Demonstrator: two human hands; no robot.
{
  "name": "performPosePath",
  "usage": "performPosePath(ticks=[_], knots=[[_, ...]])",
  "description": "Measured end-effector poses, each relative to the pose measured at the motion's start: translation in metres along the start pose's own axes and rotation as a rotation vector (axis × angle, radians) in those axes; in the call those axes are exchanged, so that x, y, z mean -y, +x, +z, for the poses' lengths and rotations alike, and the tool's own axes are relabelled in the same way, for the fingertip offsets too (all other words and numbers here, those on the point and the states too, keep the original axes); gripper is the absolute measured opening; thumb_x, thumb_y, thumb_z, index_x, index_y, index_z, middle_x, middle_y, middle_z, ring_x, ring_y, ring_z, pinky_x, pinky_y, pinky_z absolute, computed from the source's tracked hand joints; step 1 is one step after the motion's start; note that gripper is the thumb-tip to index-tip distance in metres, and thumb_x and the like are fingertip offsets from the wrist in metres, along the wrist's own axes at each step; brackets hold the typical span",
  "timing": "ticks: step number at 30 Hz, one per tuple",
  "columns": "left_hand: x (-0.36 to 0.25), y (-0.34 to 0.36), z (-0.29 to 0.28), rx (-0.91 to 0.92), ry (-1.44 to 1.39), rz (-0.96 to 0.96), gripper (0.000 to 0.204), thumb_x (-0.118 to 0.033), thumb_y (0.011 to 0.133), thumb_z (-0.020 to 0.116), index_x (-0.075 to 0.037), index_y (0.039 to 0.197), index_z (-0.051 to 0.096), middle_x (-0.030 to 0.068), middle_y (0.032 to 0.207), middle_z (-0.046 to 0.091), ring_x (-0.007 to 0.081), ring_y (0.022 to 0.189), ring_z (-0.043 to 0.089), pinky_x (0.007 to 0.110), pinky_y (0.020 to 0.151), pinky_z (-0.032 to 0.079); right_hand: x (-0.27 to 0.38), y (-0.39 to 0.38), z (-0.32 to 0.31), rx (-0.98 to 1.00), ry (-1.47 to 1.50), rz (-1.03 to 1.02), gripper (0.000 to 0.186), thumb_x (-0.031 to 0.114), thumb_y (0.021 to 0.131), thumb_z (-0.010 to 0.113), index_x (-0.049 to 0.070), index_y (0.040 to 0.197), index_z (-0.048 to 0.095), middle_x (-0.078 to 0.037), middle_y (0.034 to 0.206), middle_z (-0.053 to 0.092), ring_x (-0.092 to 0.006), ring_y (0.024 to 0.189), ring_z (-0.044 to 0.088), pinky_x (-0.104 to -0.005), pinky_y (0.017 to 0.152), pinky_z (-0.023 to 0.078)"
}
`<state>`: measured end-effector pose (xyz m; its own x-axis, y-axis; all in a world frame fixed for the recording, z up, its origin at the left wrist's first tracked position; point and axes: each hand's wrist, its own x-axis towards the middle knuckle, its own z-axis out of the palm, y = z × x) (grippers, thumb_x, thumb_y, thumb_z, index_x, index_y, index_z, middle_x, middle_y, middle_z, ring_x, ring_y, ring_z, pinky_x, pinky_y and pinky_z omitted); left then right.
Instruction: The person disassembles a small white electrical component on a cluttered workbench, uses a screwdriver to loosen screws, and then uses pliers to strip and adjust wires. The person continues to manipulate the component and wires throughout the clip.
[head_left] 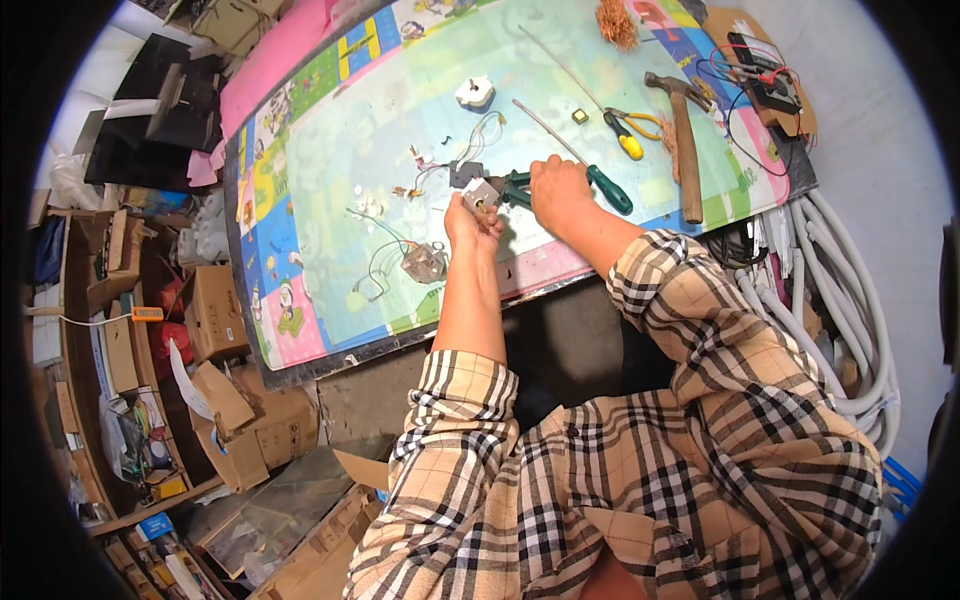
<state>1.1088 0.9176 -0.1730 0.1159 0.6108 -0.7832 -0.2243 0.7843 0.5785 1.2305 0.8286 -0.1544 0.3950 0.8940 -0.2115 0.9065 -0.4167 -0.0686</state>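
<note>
My left hand (474, 226) is closed around a small silvery block-shaped metal part (481, 196) above the table. Green-handled pliers (516, 189) are gripped in my right hand (560, 192), their jaws at the right side of that part. Just beyond it lies a dark square piece (466, 174) with thin wires. Nearer the front edge, left of my left forearm, rests a greyish motor-like part (424, 262) with coloured wires. A white round part with a dark shaft (475, 93) sits farther back. Where exactly the jaws bite is too small to tell.
Right of my hands lie a green-handled screwdriver (609, 190), a yellow-handled screwdriver (628, 141), yellow-handled pliers (640, 122) and a hammer (686, 155). Copper wire (617, 24) is bunched at the back. A meter with leads (770, 85) stands at the right; cardboard boxes (216, 312) stand left.
</note>
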Motion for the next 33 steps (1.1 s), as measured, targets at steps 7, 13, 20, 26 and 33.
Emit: performPosePath(ticks=[7,13,20,26,33], knots=[[0.000,0.006,-0.006,0.022,-0.201,-0.090,0.040,-0.043,0.095,0.036,-0.006,0.102,0.049,0.0109,0.072,0.049,0.0163,0.052,0.039,0.032,0.047,0.031,0.001,0.003,0.008,0.003,0.029,0.036,0.028,0.022,0.089,0.051,0.005,0.110,0.054,-0.013,0.104,0.057,-0.0261,0.094,0.060,-0.0396,0.079,0.046],[-0.006,-0.010,-0.008,0.075,0.186,0.099,0.038,-0.040,0.092,0.047,-0.003,0.092,0.051,0.0103,0.068,0.049,0.0148,0.049,0.038,0.030,0.045,0.030,-0.010,0.001,0.003,0.049,0.088,0.058,0.031,0.021,0.087,0.053,0.004,0.113,0.053,-0.014,0.107,0.057,-0.0268,0.095,0.060,-0.0401,0.079,0.046],[-0.005,-0.021,-0.009,-0.203,1.209,0.735,0.057,-0.044,0.083,0.059,0.010,0.096,0.050,0.0228,0.080,0.062,0.0309,0.075,0.060,0.039,0.071,0.045,-0.019,-0.004,0.001,0.047,0.115,0.066,0.032,0.021,0.086,0.054,0.003,0.113,0.052,-0.015,0.108,0.056,-0.0279,0.096,0.060,-0.0407,0.081,0.046],[-0.004,-0.020,-0.018,0.261,0.269,0.121,0.041,-0.042,0.096,0.044,-0.003,0.095,0.055,0.0091,0.067,0.053,0.0138,0.048,0.038,0.029,0.050,0.038,-0.020,-0.009,-0.002,0.065,0.191,0.088,0.035,0.022,0.083,0.058,0.002,0.112,0.052,-0.015,0.107,0.056,-0.0284,0.096,0.060,-0.0416,0.083,0.046],[-0.005,-0.025,-0.023,0.390,0.441,0.421,0.040,-0.036,0.097,0.046,0.002,0.109,0.049,0.0121,0.081,0.059,0.0143,0.061,0.053,0.032,0.061,0.049,-0.031,-0.009,-0.007,-0.123,0.123,0.012,0.033,0.017,0.081,0.059,0.002,0.109,0.052,-0.015,0.102,0.056,-0.0275,0.092,0.059,-0.0397,0.079,0.046]])
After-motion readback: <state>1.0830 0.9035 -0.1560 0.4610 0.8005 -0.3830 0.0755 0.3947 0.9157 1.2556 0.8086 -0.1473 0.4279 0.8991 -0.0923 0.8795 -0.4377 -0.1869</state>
